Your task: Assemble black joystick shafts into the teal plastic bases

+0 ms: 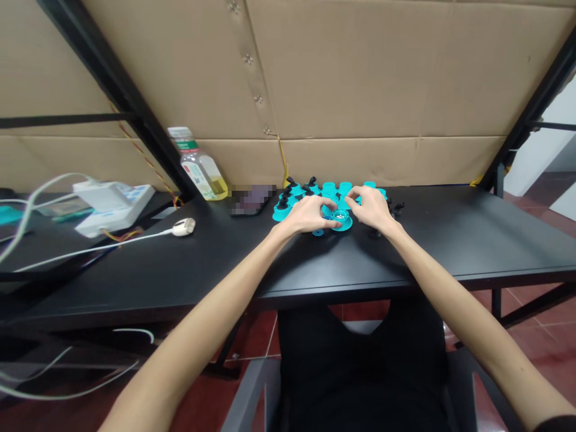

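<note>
Left hand (306, 215): fingers (330, 223) extended, touching clear cap (339, 216) at 9 o'clock; pinch unclear. Right hand (366, 208): fingers (353, 193) spread, just beside cap at 2 o'clock, over teal mold (330, 189).

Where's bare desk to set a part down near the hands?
Largest free patch: the black desk right of the right hand, out to the desk's end. Smaller: between the white cord and the left hand. Crowded: the teal parts and black pieces under both hands, plus the back edge by the plastic bottle.
</note>
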Tool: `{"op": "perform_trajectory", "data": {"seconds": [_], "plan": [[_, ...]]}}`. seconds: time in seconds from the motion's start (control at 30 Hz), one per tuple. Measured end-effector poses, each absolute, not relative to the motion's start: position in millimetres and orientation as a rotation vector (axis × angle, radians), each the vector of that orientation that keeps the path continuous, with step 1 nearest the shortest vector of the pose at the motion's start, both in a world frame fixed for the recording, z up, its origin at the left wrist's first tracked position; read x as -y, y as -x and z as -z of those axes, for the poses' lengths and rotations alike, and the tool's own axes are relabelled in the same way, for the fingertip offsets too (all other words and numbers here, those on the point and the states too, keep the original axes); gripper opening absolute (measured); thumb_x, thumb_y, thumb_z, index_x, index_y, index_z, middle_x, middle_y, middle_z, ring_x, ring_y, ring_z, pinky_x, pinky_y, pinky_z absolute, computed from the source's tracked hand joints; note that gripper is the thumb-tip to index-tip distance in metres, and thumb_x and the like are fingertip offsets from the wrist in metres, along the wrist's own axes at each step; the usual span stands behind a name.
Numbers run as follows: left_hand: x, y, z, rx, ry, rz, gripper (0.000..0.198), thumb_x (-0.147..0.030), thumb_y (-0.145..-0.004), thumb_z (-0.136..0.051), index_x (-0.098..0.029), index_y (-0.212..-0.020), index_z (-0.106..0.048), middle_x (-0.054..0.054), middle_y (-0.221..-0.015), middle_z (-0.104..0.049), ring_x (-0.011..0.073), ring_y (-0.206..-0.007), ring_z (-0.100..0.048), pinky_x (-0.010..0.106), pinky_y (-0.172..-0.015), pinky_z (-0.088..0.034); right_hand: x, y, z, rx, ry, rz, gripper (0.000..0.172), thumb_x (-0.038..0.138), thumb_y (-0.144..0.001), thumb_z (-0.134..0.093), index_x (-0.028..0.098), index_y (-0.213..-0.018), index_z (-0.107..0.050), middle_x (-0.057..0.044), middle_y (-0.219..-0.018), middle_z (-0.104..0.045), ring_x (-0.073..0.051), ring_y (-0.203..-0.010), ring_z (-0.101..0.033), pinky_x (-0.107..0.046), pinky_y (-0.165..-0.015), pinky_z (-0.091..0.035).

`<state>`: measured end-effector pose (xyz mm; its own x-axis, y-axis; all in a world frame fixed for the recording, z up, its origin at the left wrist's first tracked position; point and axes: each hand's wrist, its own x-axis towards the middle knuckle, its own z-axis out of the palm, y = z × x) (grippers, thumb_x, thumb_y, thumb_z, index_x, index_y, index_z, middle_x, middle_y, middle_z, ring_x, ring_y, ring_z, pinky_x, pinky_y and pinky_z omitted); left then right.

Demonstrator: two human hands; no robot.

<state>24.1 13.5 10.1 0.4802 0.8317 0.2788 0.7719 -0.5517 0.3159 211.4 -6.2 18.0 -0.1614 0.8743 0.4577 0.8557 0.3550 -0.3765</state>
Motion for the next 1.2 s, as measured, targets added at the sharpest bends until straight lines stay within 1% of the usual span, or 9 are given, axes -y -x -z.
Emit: {"op": "perform_trajectory", "data": {"seconds": [0.1, 0.33, 0.5, 0.6, 0.7, 0.8, 0.9, 1.0, 1.2], "plan": [[-12.4, -24.8, -10.6, -1.413, -2.573, -0.556, 0.051, -0.055, -0.063, -0.072, -0.023, -0.102, -0.072, 0.002, -0.074, -0.068, 0.0221, -0.071, -0.064, 0.029, -0.06, -0.041, 7.1, -210.9, -18.0, 2.034, 1.468, -0.027, 0.02, 0.025, -0.086, -0.049, 0.018, -0.085, -0.068, -0.008, -0.092, -0.07, -0.019, -0.079, -0.059, -0.027, -0.067, -0.037], [-11.2, -23.9, -12.4, -1.387, -2.579, -0.619, 0.052, -0.057, -0.063, -0.072, -0.023, -0.102, -0.072, 0.002, -0.075, -0.068, 0.0206, -0.07, -0.063, 0.028, -0.058, -0.04, 7.9, -212.3, -20.4, 2.034, 1.501, -0.011, 0.021, 0.027, -0.085, -0.05, 0.018, -0.086, -0.069, -0.008, -0.094, -0.07, -0.018, -0.076, -0.058, -0.027, -0.064, -0.035], [-8.9, -26.6, -9.5, -1.346, -2.587, -0.57, 0.055, -0.064, -0.062, -0.07, -0.023, -0.099, -0.073, 0.002, -0.077, -0.069, 0.0198, -0.069, -0.062, 0.027, -0.058, -0.04, 7.3, -216.7, -22.2, 2.021, 1.531, 0.057, 0.023, 0.028, -0.087, -0.049, 0.018, -0.09, -0.069, -0.008, -0.093, -0.069, -0.019, -0.078, -0.058, -0.027, -0.063, -0.034], [-9.5, -23.5, -13.9, -1.33, -2.598, -0.549, 0.058, -0.066, -0.063, -0.068, -0.022, -0.101, -0.073, 0.003, -0.077, -0.069, 0.0194, -0.068, -0.062, 0.027, -0.057, -0.039, 8.4, -218.5, -23.6, 2.014, 1.547, 0.066, 0.023, 0.028, -0.086, -0.049, 0.018, -0.09, -0.07, -0.008, -0.092, -0.07, -0.019, -0.078, -0.058, -0.028, -0.063, -0.034], [-14.6, -9.9, -24.0, -1.297, -2.536, -0.57, 0.056, -0.059, -0.065, -0.07, -0.021, -0.105, -0.072, 0.003, -0.072, -0.069, 0.0177, -0.062, -0.06, 0.026, -0.055, -0.04, 11.5, -219.4, -25.6, 2.055, 1.521, 0.003, 0.019, 0.027, -0.084, -0.053, 0.019, -0.085, -0.07, -0.006, -0.09, -0.071, -0.018, -0.076, -0.059, -0.027, -0.062, -0.035], [-21.5, 11.2, -31.9, -1.176, -2.497, -0.601, 0.042, -0.047, -0.067, -0.07, -0.02, -0.099, -0.074, 0.004, -0.082, -0.073, 0.0172, -0.068, -0.062, 0.026, -0.059, -0.044, 14.6, -219.0, -26.5, 2.157, 1.423, -0.063, 0.017, 0.029, -0.083, -0.056, 0.019, -0.08, -0.07, -0.004, -0.089, -0.072, -0.017, -0.074, -0.059, -0.026, -0.061, -0.034], [-26.6, 29.9, -32.4, -1.204, -2.469, -0.561, 0.032, -0.041, -0.066, -0.07, -0.02, -0.089, -0.076, 0.004, -0.077, -0.073, 0.0157, -0.063, -0.061, 0.025, -0.057, -0.044, 15.7, -216.0, -23.2, 2.217, 1.383, -0.023, 0.024, 0.031, -0.087, -0.052, 0.018, -0.076, -0.069, -0.005, -0.085, -0.071, -0.017, -0.075, -0.059, -0.026, -0.061, -0.032], [-30.3, 40.1, -28.8, -1.217, -2.476, -0.491, 0.028, -0.04, -0.066, -0.071, -0.021, -0.086, -0.077, 0.003, -0.072, -0.072, 0.0146, -0.058, -0.059, 0.025, -0.054, -0.041, 14.1, -210.9, -15.4, 2.233, 1.46, 0.09, 0.033, 0.035, -0.092, -0.046, 0.018, -0.073, -0.067, -0.007, -0.081, -0.07, -0.017, -0.073, -0.058, -0.027, -0.056, -0.026], [-35.7, 45.5, -26.6, -1.358, -2.565, -0.463, 0.023, -0.038, -0.061, -0.074, -0.026, -0.08, -0.077, 0.0, -0.074, -0.073, 0.0158, -0.061, -0.06, 0.024, -0.055, -0.039, 6.1, -205.4, -1.6, 2.192, 1.518, 0.244, 0.048, 0.043, -0.099, -0.031, 0.018, -0.079, -0.067, -0.008, -0.086, -0.069, -0.017, -0.076, -0.059, -0.027, -0.055, -0.021]]}}
